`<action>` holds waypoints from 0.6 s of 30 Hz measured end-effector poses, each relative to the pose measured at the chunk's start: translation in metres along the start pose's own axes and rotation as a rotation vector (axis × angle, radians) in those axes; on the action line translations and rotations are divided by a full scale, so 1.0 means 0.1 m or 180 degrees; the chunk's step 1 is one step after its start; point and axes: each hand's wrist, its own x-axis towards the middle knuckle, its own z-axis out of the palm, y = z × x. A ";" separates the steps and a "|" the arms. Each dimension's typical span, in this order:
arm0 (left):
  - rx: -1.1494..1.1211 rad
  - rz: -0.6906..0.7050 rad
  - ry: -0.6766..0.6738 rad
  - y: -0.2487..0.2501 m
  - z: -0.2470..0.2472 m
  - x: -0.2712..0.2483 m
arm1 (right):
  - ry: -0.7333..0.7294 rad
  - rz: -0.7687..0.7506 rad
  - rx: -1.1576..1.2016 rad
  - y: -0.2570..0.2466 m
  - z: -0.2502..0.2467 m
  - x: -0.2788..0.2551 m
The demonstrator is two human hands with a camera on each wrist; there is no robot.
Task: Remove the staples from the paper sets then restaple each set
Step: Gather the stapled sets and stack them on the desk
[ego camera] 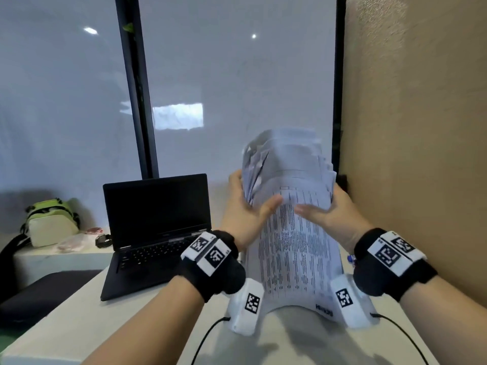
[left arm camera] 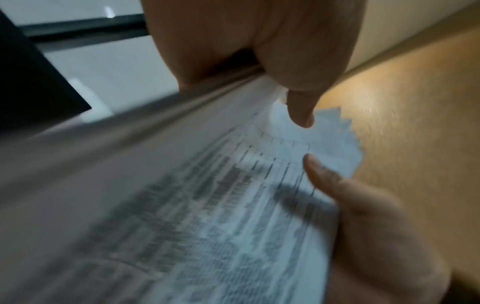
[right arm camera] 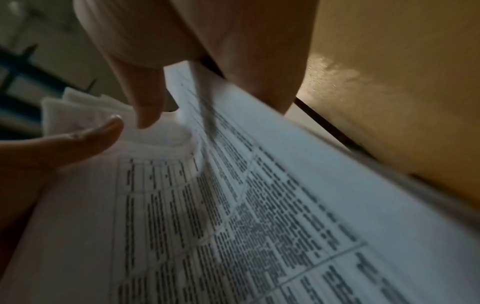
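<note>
Squaring the stack [ego camera: 295,233] at 1 o'clock from the laptop [ego camera: 158,227].
My left hand [ego camera: 245,209] and right hand [ego camera: 334,214] grip its sides, thumbs on top — I'd tap its edge on the table [ego camera: 79,325] until it's flush.

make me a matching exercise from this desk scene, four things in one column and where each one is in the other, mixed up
Things:
1. laptop
2. green bag
3. paper stack
4. watch

Places:
A. far left, on the low ledge
B. held up between both hands
C. open on the desk, left of the hands
D. on the ledge just left of the laptop

Pairs: 1-C, 2-A, 3-B, 4-D
</note>
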 end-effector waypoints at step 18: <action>-0.0626 -0.0580 0.0776 -0.15 -0.15 0.06 | 0.0613 -0.0379 0.0097 0.07 0.08 -0.03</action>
